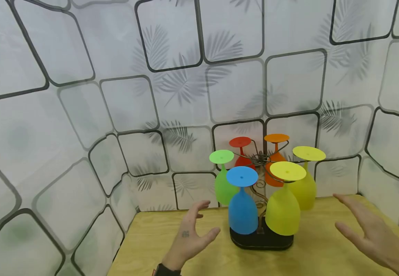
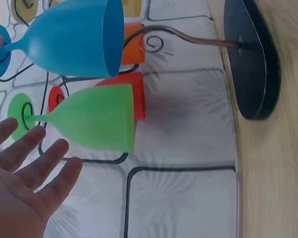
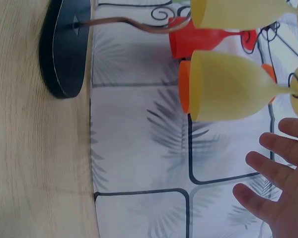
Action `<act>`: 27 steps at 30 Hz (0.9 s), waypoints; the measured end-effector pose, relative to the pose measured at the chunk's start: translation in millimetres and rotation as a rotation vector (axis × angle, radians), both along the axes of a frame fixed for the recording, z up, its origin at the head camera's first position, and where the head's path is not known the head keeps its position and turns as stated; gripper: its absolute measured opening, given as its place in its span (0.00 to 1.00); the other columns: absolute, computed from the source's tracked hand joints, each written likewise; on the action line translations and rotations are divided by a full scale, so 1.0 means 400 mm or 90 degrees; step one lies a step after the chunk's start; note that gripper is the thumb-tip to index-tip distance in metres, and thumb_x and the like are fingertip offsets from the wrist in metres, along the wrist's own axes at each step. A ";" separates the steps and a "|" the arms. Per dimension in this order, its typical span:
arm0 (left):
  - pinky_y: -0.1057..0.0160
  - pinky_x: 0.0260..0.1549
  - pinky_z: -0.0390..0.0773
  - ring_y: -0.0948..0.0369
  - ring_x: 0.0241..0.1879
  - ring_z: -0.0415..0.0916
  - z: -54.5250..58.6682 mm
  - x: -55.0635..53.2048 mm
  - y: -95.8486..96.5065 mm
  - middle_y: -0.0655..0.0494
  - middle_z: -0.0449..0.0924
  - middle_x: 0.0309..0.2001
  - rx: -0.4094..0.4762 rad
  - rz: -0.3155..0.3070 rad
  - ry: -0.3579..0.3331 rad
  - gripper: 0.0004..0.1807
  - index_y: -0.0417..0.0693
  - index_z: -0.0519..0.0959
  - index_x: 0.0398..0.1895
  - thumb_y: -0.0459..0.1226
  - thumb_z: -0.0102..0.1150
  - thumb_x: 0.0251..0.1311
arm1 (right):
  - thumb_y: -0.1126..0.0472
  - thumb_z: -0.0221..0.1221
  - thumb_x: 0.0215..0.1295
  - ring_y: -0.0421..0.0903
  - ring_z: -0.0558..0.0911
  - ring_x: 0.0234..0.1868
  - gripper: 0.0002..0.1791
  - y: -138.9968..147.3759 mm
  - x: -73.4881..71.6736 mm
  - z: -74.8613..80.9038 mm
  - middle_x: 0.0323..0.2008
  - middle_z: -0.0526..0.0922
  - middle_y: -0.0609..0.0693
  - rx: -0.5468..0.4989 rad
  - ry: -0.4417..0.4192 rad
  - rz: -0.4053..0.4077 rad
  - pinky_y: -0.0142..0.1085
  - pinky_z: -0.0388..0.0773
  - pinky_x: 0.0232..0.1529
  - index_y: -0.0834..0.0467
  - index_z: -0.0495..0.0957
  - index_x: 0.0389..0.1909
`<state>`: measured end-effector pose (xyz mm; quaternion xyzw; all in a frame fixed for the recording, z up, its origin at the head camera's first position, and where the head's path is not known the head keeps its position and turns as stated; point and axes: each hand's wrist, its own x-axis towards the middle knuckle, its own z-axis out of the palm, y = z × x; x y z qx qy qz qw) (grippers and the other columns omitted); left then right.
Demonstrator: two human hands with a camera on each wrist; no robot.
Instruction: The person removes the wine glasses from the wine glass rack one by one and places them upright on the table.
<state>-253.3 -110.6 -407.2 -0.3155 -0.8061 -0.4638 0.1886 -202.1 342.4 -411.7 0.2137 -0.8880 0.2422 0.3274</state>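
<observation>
Several plastic goblets hang upside down from a metal stemware rack [image 1: 260,159] on a black base [image 1: 261,243]. In the head view, a blue goblet [image 1: 242,211] and a yellow goblet [image 1: 283,211] hang in front. A green goblet [image 1: 225,188] is at the left, a second yellow goblet [image 1: 304,188] at the right. Red [image 1: 242,157] and orange [image 1: 276,157] goblets hang behind. My left hand [image 1: 189,237] is left of the rack, fingers spread and holding nothing. My right hand [image 1: 372,234] is apart from the rack on its right, fingers extended, nothing in it.
The rack stands on a light wooden table [image 1: 144,245]. A pale curtain [image 1: 179,96] with dark rounded squares and grey leaves closes off the back and both sides. A dark band [image 1: 166,270] circles my left wrist.
</observation>
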 end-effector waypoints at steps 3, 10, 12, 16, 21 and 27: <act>0.49 0.48 0.77 0.58 0.57 0.69 -0.002 -0.002 0.035 0.56 0.72 0.60 0.007 -0.010 0.010 0.35 0.56 0.64 0.67 0.47 0.67 0.57 | 0.67 0.67 0.53 0.25 0.54 0.64 0.42 -0.015 0.017 0.005 0.61 0.70 0.62 0.023 0.030 0.003 0.11 0.42 0.60 0.60 0.61 0.71; 0.48 0.46 0.79 0.54 0.56 0.71 0.000 -0.007 0.093 0.44 0.72 0.58 0.032 -0.023 0.032 0.39 0.45 0.64 0.67 0.43 0.71 0.53 | 0.64 0.69 0.53 0.23 0.57 0.61 0.43 -0.040 0.043 0.001 0.59 0.73 0.58 0.031 0.012 -0.014 0.09 0.46 0.55 0.55 0.61 0.71; 0.47 0.47 0.78 0.53 0.56 0.70 0.000 -0.009 0.109 0.44 0.72 0.59 0.044 -0.029 0.029 0.39 0.44 0.64 0.66 0.44 0.70 0.53 | 0.64 0.69 0.53 0.23 0.58 0.60 0.43 -0.044 0.051 -0.002 0.58 0.74 0.55 0.026 0.008 -0.017 0.09 0.46 0.53 0.54 0.62 0.71; 0.46 0.46 0.78 0.51 0.58 0.69 0.000 -0.016 0.137 0.46 0.71 0.60 0.064 -0.031 0.022 0.40 0.45 0.64 0.66 0.45 0.71 0.52 | 0.66 0.70 0.50 0.26 0.62 0.60 0.44 -0.056 0.055 0.002 0.59 0.73 0.49 0.026 0.021 0.006 0.10 0.51 0.54 0.58 0.63 0.70; 0.48 0.46 0.79 0.53 0.57 0.69 -0.001 -0.019 0.162 0.50 0.70 0.60 0.062 -0.021 0.028 0.42 0.46 0.63 0.67 0.47 0.72 0.50 | 0.69 0.70 0.46 0.32 0.66 0.60 0.45 -0.080 0.058 0.017 0.61 0.71 0.45 0.044 0.054 0.050 0.13 0.58 0.55 0.62 0.63 0.69; 0.50 0.49 0.79 0.52 0.58 0.69 -0.009 -0.016 0.186 0.48 0.67 0.62 0.065 -0.014 0.018 0.46 0.44 0.60 0.69 0.49 0.72 0.50 | 0.67 0.72 0.42 0.35 0.67 0.61 0.48 -0.119 0.062 0.023 0.61 0.72 0.50 0.054 0.066 0.087 0.14 0.58 0.57 0.63 0.63 0.69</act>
